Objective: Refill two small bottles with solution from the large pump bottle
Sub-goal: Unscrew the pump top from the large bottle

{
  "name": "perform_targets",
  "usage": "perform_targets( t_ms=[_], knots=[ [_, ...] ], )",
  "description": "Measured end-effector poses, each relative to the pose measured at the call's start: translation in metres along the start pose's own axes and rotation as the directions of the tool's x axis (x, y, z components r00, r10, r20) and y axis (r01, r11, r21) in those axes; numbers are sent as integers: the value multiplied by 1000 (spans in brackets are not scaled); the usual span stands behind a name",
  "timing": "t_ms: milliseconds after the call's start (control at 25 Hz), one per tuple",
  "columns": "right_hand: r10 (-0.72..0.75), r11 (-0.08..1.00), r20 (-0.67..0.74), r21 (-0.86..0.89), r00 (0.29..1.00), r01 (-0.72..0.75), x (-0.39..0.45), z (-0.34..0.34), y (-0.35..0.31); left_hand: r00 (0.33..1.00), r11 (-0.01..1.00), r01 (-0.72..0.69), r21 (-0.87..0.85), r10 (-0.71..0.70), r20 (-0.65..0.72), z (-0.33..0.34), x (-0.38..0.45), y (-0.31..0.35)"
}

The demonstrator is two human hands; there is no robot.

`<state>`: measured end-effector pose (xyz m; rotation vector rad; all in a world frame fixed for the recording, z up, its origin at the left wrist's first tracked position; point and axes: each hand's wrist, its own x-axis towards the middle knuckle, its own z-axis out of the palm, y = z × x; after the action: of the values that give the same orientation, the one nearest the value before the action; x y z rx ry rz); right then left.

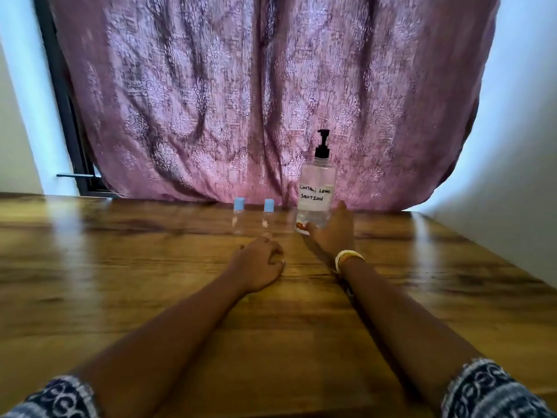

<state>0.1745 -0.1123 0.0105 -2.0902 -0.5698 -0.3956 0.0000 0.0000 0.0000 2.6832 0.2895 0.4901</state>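
Note:
A large clear pump bottle [316, 188] with a black pump and a handwritten "contact lens solution" label stands at the far edge of the wooden table [120, 267]. My right hand [331, 233] wraps around its base, thumb on the left side. Two small clear bottles with blue caps stand upright to its left: one [238, 217] further left, the other [267, 217] nearer the pump bottle. My left hand [259, 263] rests flat on the table just in front of the small bottles, fingers loosely curled, holding nothing.
A purple patterned curtain [241, 101] hangs directly behind the bottles at the table's far edge. A dark window frame [69, 122] shows at the left. A pale wall [512, 146] borders the table's right side.

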Motion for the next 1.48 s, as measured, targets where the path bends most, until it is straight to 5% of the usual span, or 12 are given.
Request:
perform_targets(
  t_ms=[200, 400, 640, 920, 1200, 1360, 1400, 1480],
  knots=[
    [164, 872, 126, 446, 978, -204, 23, 3, -4, 997, 990, 43, -131, -34, 65, 0, 9, -7],
    [113, 872, 168, 455, 979, -179, 28, 5, 10, 995, 988, 49, -147, -35, 96, 0, 14, -9],
    [-38, 855, 379, 491, 925, -166, -6, -14, 3, 993, 858, 118, -500, -114, 39, -12, 1, 3],
    [-388, 874, 704, 486, 595, -5, -50, -49, -46, 989, 570, -64, -819, -76, -130, -51, 4, 14],
    [-412, 897, 781, 438, 470, 59, -68, -52, -67, 973, 410, -222, -885, 40, -225, -76, 4, 18],
    [-369, 929, 882, 345, 293, 133, -52, -80, -78, 972, 406, -232, -884, 63, -226, -77, 4, 20],
    [-410, 908, 848, 414, 336, 64, -46, -92, -85, 972, 409, -234, -882, 70, -226, -75, 4, 19],
    [-428, 760, 669, 630, 608, -158, -37, -112, -100, 967, 412, -252, -876, 79, -241, -74, 3, 19]
  ],
)
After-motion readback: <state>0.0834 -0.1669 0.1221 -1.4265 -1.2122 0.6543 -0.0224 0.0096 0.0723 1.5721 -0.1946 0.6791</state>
